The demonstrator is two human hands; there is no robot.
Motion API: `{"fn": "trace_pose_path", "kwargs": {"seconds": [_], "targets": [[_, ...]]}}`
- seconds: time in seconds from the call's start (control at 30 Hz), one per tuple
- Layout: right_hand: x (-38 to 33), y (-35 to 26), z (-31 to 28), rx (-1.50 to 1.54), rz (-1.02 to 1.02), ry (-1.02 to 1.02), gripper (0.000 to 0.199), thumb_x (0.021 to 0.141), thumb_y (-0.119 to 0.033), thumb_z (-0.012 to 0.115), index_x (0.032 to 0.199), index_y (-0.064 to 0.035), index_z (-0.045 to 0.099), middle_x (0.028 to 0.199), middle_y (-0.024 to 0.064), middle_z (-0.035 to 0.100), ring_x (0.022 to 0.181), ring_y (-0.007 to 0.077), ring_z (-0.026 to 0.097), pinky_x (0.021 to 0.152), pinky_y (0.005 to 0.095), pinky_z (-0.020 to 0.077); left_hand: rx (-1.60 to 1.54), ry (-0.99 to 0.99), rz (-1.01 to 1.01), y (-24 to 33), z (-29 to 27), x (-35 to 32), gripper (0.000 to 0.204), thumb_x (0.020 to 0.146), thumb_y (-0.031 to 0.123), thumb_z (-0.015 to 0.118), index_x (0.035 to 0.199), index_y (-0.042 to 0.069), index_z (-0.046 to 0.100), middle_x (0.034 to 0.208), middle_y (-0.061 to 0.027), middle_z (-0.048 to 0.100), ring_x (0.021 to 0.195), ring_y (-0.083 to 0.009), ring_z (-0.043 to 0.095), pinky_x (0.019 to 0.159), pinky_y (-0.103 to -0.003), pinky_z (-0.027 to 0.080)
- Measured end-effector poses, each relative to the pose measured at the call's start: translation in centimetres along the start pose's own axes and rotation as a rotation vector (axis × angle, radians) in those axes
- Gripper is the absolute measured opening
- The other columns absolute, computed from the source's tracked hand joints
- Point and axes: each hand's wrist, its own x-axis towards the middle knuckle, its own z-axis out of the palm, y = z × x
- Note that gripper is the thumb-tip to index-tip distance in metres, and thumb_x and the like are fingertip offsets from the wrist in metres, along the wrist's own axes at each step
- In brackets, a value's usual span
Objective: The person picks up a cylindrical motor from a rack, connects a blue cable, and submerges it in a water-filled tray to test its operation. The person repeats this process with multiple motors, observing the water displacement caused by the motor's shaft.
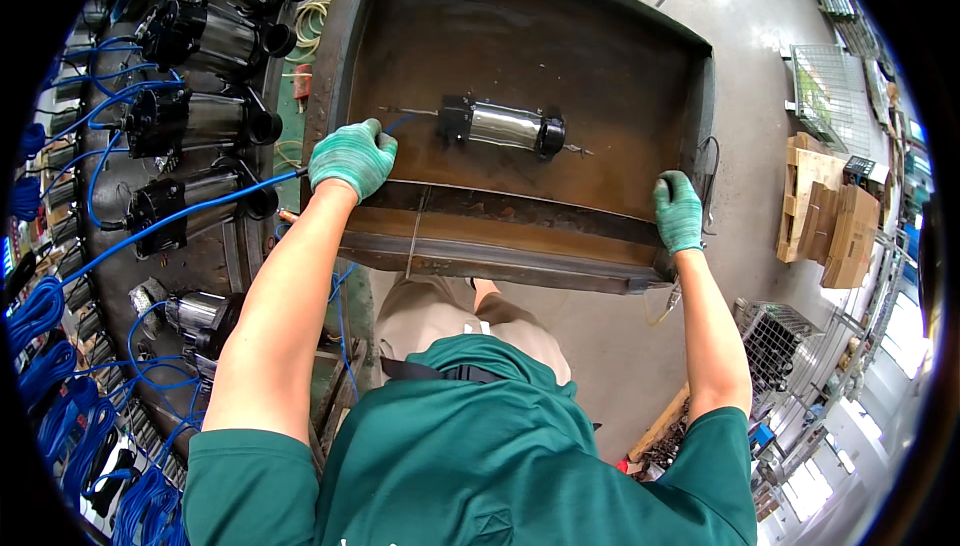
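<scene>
A dark metal tank (540,271) holding brownish liquid is in front of me. Inside it a submersible pump (505,126) with a shiny cylinder and black ends lies on its side. My left hand (352,159), in a green knit glove, is closed at the tank's left side around a blue cable (270,183); the cable emerges beyond the fingers toward the pump. At the right end of a dark crossbar (520,209), beside the right wall, my gloved right hand (679,212) has its fingers curled in. What they grip, if anything, is hidden.
Several similar pumps (205,121) with blue cables stand in a row on the left. Coiled blue cable bundles (45,311) fill the far left. To the right are flattened cardboard (850,231), a wire basket (775,341) and a wire cage (828,91).
</scene>
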Motion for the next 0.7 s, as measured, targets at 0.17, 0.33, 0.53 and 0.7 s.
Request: {"fn": "trace_pose_path", "kwargs": {"seconds": [0.17,0.33,0.53,0.7], "targets": [[0.4,-1.2,0.9,-0.007,0.263,0.01,0.033,0.103,-0.04,0.062,0.102,-0.0079,0.069,0.088,0.0247,0.07,0.084,0.047,0.067,0.075,0.0501,0.0523,0.037,-0.016,-0.024,0.3,-0.3,-0.1,0.034,0.098,0.039,0.055,0.108,0.013,0.073,0.109,-0.019,0.075,0.104,-0.042,0.07,0.092,-0.052,0.056],[0.9,-1.5,0.8,-0.16,0.344,-0.061,0.046,0.104,-0.052,0.052,0.102,-0.0098,0.069,0.097,0.0258,0.071,0.095,0.0497,0.066,0.082,0.0572,0.0512,0.042,0.008,-0.012,0.5,-0.1,-0.2,0.034,0.099,0.039,0.054,0.107,0.012,0.072,0.108,-0.0199,0.075,0.104,-0.043,0.07,0.091,-0.052,0.055],[1.5,-2.1,0.4,-0.243,0.391,-0.169,0.047,0.105,-0.053,0.047,0.103,-0.0108,0.069,0.102,0.0257,0.072,0.102,0.0501,0.066,0.087,0.0595,0.0516,0.035,0.091,0.012,0.1,0.5,-0.1,0.029,0.099,0.037,0.056,0.104,0.012,0.071,0.101,-0.0214,0.074,0.099,-0.0466,0.068,0.087,-0.055,0.054],[1.6,-1.9,0.4,-0.243,0.425,-0.212,0.047,0.105,-0.052,0.047,0.105,-0.011,0.07,0.103,0.0253,0.073,0.102,0.0488,0.067,0.088,0.0583,0.0528,0.046,0.081,0.009,0.4,0.4,-0.2,0.031,0.1,0.036,0.054,0.104,0.011,0.071,0.103,-0.0207,0.074,0.1,-0.0451,0.069,0.088,-0.054,0.055]]}}
